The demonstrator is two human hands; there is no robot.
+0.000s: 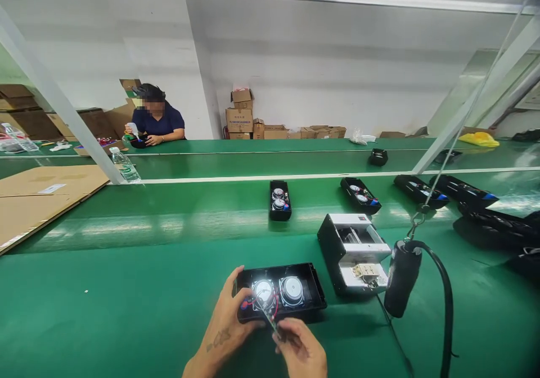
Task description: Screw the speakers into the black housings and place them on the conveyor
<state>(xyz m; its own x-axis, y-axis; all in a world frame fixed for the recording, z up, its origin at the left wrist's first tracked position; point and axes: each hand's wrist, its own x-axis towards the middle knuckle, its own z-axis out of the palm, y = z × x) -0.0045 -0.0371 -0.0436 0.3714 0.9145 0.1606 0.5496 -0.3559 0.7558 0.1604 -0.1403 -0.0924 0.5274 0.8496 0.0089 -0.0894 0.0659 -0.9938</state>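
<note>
A black speaker housing (pixel 310 288) with two round silver speaker drivers lies lengthwise on the green bench. My left hand (pixel 230 316) is closed around its left end, the thumb over the inside close to the left driver. Between the fingers and thumb of my right hand (pixel 301 344) is a small circuit board (pixel 270 319), held tilted at the housing's front edge. Red wires (pixel 276 305) run from the board's area into the housing. Whether my left thumb also touches the board I cannot tell.
Right of the housing stands a white-and-black machine (pixel 358 254). An electric screwdriver (pixel 403 277) hangs from a cable beside it. Further speaker housings (pixel 280 201) sit on the belt behind. Flat cardboard (pixel 46 192) and a water bottle (pixel 124 166) are at left. A co-worker (pixel 158 116) sits opposite.
</note>
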